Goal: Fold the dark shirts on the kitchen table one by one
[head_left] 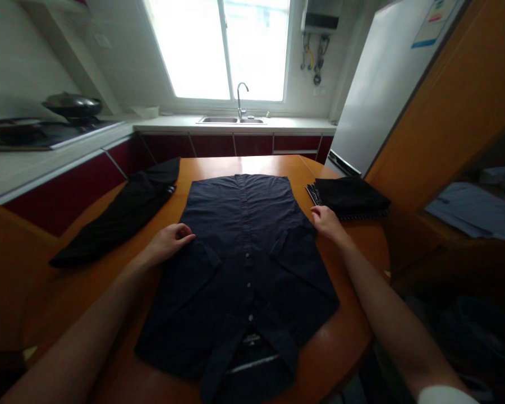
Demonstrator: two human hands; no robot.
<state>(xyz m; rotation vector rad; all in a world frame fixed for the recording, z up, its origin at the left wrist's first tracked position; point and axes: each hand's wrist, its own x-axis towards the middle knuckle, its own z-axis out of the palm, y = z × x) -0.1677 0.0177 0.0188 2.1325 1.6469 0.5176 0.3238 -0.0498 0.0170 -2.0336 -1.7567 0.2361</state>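
Observation:
A dark navy button-up shirt lies spread flat, front up, on the wooden table. Its collar points toward me and its hem lies at the far side. Both sleeves rest folded inward over the front, and several pale buttons run down the middle. My left hand is closed at the shirt's left side edge, thumb and fingers pinched together there. On the opposite side edge, my right hand also pinches the cloth with closed fingers, just in front of a folded black stack.
A black garment lies lengthwise at the table's left. The folded dark clothes sit at the right. Beyond the table are a counter with a sink, a stove with a lidded wok, and a fridge.

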